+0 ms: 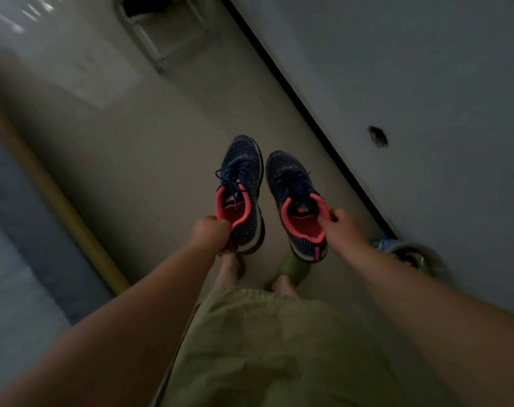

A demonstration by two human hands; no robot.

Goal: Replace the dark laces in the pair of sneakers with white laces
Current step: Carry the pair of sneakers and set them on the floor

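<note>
I stand in a dim room and hold a pair of dark blue knit sneakers with pink lining out over the floor. My left hand (210, 232) grips the heel collar of the left sneaker (244, 183). My right hand (342, 227) pinches the collar of the right sneaker (296, 201). Both shoes point away from me and carry dark blue laces (235, 174). No white laces are in view.
Beige floor (150, 160) stretches ahead. A grey wall (426, 83) with a black baseboard runs along the right. A bed edge with a wooden rail (58, 198) lies at the left. A chair frame (161, 33) stands far ahead. A bowl-like object (408, 254) sits by the wall.
</note>
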